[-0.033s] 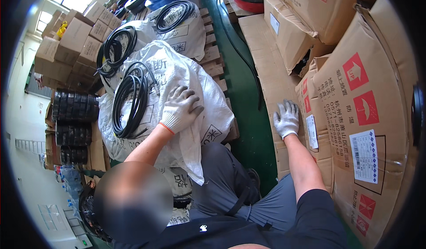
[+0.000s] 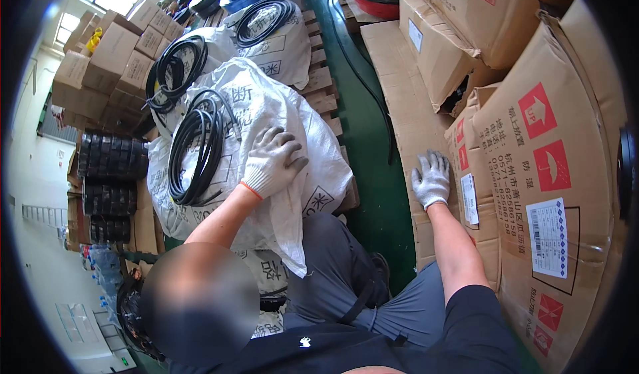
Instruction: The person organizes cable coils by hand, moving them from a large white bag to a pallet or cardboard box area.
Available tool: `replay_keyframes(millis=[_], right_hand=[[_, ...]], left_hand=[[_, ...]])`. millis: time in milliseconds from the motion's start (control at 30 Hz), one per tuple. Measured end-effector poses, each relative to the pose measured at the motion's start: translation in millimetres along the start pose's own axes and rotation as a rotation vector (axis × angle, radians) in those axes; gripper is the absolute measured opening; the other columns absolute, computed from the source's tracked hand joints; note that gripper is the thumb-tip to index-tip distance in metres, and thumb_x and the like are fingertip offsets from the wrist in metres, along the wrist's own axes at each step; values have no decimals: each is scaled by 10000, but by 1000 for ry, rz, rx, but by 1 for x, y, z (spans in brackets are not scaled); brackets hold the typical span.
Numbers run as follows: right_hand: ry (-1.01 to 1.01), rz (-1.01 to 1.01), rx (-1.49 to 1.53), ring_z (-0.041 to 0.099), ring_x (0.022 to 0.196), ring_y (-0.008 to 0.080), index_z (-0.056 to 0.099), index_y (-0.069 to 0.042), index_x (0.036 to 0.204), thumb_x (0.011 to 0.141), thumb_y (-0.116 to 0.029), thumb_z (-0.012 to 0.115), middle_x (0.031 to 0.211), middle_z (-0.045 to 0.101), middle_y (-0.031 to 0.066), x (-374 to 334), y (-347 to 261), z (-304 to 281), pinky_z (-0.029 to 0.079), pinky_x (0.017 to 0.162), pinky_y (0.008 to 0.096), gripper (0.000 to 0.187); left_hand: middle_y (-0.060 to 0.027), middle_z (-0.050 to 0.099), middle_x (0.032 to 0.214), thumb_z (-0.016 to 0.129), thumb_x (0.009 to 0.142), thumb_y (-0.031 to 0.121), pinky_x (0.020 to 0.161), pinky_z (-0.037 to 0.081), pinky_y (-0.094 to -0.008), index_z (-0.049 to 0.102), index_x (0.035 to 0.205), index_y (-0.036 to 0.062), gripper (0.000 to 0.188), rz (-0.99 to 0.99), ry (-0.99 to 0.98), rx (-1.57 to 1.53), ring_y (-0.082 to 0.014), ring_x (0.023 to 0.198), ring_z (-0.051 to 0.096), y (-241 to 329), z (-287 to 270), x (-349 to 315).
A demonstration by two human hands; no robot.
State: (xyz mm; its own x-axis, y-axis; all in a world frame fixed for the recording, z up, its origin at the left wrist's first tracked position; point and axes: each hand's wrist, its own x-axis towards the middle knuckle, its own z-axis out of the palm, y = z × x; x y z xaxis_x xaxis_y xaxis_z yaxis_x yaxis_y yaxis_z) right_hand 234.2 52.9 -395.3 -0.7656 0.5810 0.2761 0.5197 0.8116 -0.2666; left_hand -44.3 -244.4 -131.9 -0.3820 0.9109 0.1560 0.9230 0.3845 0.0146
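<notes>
My left hand (image 2: 274, 163), in a white knitted glove with grey-coated fingers, lies spread on a stuffed white woven sack (image 2: 318, 134). It is open and grips nothing. Just left of it, a coil of black cable (image 2: 195, 151) rests on the same sack. My right hand (image 2: 431, 179), gloved alike, is pressed flat with fingers apart against a brown cardboard sheet (image 2: 405, 87). A large cardboard box (image 2: 532, 221) with red printed symbols and a white label stands just right of that hand.
More sacks carry a second cable coil (image 2: 176, 67) and a third coil (image 2: 265, 22). A black cable (image 2: 356, 74) trails along the green floor (image 2: 383, 221) between wooden pallets (image 2: 321, 84) and the cardboard. Stacked cartons (image 2: 110, 57) and black rolls (image 2: 112, 157) stand at left.
</notes>
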Motion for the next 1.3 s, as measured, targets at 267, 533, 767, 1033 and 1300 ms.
replay_keyframes(millis=[267,533,767,1033,1300], right_hand=[[-15,11,11,482,1500,417,672,-113,1374,974,-352,694,1529,598,206,-1,-1,-3,304,1313,600,466],[-56,30,29,473,1505,441,665,-105,1402,984,-345,690,1571,575,225,-1,-5,-8,292,1322,588,483],[-47,34,41,475,1504,442,665,-101,1396,981,-339,694,1569,576,222,1,-3,-10,294,1319,594,479],[-50,53,0,473,1507,417,684,-109,1374,972,-370,693,1563,584,206,-9,9,1,306,1308,595,479],[-18,13,23,522,1451,429,680,-110,1355,943,-333,726,1513,610,206,1,-1,0,352,1277,602,471]], left_hand=[[-77,757,1297,772,941,467,1289,322,-515,845,1106,131,381,-20,-33,-50,-327,1427,578,-5,5,1],[-63,766,1254,819,915,439,1253,378,-502,846,1057,134,338,0,8,-61,-321,1384,609,-3,6,-2],[-140,751,1302,723,1016,471,1199,432,-453,809,1206,87,438,-277,62,-426,-353,1342,633,1,-1,13],[-201,705,1457,349,1074,846,1150,457,-444,609,1526,-52,1038,-991,691,-985,-350,1344,636,-66,9,178],[-281,662,1518,623,963,696,1200,481,-448,673,1470,-10,871,-905,1,-532,-395,1475,600,-106,124,261]])
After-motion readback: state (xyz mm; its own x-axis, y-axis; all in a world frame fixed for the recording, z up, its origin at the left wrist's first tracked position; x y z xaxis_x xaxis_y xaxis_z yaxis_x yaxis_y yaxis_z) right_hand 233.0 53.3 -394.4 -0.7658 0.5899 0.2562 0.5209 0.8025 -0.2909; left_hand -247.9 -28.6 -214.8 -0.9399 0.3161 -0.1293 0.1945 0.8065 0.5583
